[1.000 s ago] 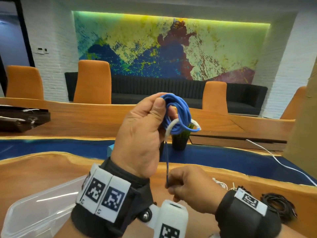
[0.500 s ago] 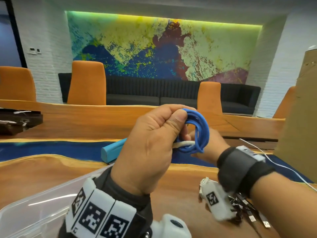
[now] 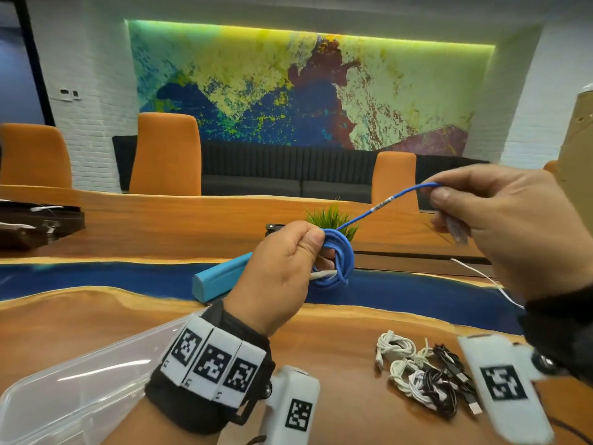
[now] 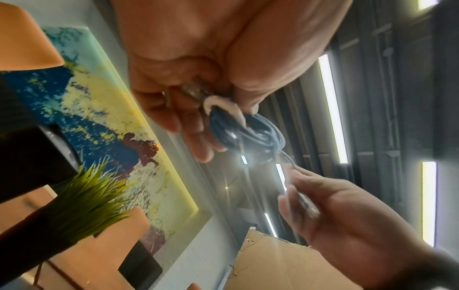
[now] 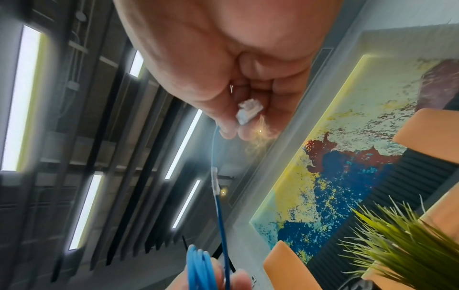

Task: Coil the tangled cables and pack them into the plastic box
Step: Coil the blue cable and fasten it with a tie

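My left hand (image 3: 288, 268) grips a small coil of blue cable (image 3: 340, 261) above the table, with a white tie (image 3: 324, 275) sticking out of the loops. The left wrist view shows the same blue coil (image 4: 248, 135) and white tie (image 4: 223, 106) under my left fingers. One free strand of the blue cable runs up and right to my right hand (image 3: 500, 226), which pinches its end; the clear plug (image 5: 248, 113) lies against the fingers. A clear plastic box (image 3: 80, 396) sits at the lower left. A tangle of white and black cables (image 3: 423, 374) lies on the wood at the lower right.
A light blue case (image 3: 221, 277) lies on the table's blue strip behind my left hand. A small green plant (image 3: 330, 220) stands beyond it. A cardboard box (image 3: 577, 162) rises at the right edge. A thin white cable (image 3: 481, 277) trails across the blue strip.
My right hand has come out from behind the coil and moved up and right, drawing the cable's free end taut. The left hand has lowered slightly with the coil.
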Available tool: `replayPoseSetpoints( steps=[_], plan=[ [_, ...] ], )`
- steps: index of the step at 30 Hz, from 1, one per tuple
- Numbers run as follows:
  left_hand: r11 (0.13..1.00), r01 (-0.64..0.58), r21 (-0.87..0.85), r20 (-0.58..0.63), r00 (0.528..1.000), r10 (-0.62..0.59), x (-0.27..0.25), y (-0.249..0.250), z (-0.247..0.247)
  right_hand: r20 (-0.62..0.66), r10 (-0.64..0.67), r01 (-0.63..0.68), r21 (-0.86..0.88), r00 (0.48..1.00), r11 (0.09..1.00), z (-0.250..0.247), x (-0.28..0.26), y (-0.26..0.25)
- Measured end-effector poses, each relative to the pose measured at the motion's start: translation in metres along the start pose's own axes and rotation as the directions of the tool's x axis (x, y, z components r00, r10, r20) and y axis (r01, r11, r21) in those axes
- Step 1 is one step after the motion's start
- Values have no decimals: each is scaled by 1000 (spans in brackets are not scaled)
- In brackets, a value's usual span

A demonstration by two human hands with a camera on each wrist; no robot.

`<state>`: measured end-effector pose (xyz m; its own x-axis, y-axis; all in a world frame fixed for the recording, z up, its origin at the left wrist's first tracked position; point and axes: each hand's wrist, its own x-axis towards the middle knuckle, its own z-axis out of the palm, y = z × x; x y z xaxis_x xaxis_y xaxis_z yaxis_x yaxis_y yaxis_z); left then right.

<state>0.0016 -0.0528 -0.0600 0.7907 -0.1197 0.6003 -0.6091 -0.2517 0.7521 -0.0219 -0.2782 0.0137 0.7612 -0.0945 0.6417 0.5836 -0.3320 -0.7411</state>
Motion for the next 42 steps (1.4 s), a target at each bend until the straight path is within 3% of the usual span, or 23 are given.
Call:
replayPoseSetpoints(
  steps=[3,7,10,15,17,19,21,24,28,32,35,39,42],
  plan=[
    [999,5,-40,-127,992,-10,6,-8,-4,83,4,1,-66,997,998,-8,-24,7],
    [999,19,-49,-291,956,-32,10,-18,-8,367,-2,138,-347,930,928,-2,-60,20],
    [999,8,-39,-328,944,-20,10,-19,-6,438,-11,214,-416,899,884,1,-63,24],
    [999,-33,18,-380,924,38,9,-18,-8,522,117,231,-553,845,800,6,-54,26],
    [998,-58,34,-392,917,66,9,-20,-9,485,36,282,-565,874,775,13,-52,19],
    [998,-62,32,-386,920,70,7,-20,-6,402,-147,356,-513,904,781,26,-51,8],
    [997,-75,13,-369,926,75,4,-17,-2,344,-303,438,-442,889,783,45,-48,4],
    [994,-96,-48,-339,938,74,0,-9,4,326,-316,437,-431,891,790,75,-45,8],
    [972,-90,-216,-352,936,8,0,-6,6,248,-397,467,-527,884,710,94,-47,14],
    [952,-101,-289,-335,942,-2,2,-12,10,135,-397,408,-500,908,764,106,-50,24],
    [972,-127,-196,-275,959,70,1,-16,12,96,-316,325,-437,944,839,113,-51,32],
    [981,-191,-27,-157,970,184,-1,-20,9,90,-48,59,-121,995,991,110,-46,35],
    [959,-273,83,-68,958,278,-2,-20,6,172,145,-168,133,974,977,107,-46,28]
  ],
)
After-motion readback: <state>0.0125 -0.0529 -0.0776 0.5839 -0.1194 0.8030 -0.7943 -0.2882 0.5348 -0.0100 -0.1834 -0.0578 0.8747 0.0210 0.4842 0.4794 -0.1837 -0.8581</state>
